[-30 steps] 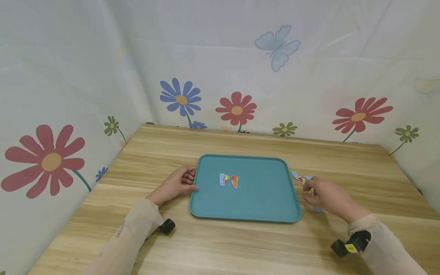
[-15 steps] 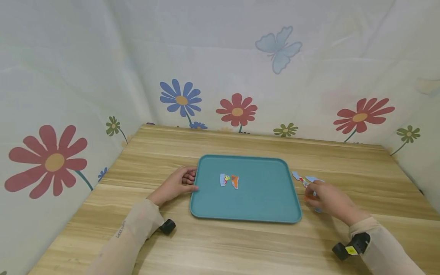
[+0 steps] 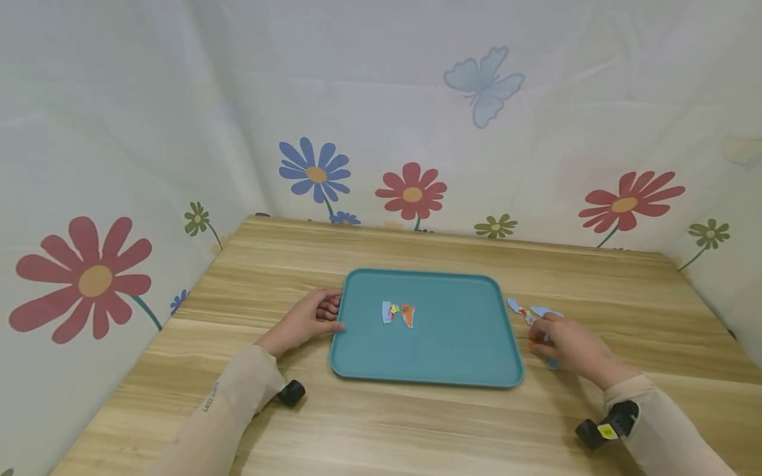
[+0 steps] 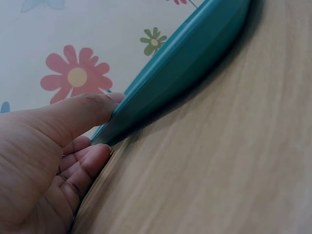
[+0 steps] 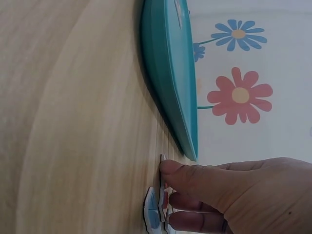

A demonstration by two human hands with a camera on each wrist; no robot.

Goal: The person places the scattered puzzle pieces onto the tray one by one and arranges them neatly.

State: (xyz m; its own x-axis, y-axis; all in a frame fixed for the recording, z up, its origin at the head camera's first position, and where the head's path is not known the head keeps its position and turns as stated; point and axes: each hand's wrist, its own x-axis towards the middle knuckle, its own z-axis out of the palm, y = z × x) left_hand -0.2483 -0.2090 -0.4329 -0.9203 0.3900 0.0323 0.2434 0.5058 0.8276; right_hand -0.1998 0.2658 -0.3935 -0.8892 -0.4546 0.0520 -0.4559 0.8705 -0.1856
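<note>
Soft, fairly dim light spreads evenly through the head view, its source out of frame, and the backdrop (image 3: 381, 99) greys toward the top. Diffuse shadows lie on the counter (image 3: 411, 430) alongside the left sleeve (image 3: 235, 390) and below the right hand (image 3: 568, 345). Fine markings on the puzzle piece (image 3: 407, 315) lying on the teal tray (image 3: 446, 344) are too small to read (the wide lens also stretches the outer edges). In the left wrist view, a muted sheen runs along the tray's rim above dark shadow; wood grain looks smeared. The right wrist view is murkier, its upper left dark and soft.
</note>
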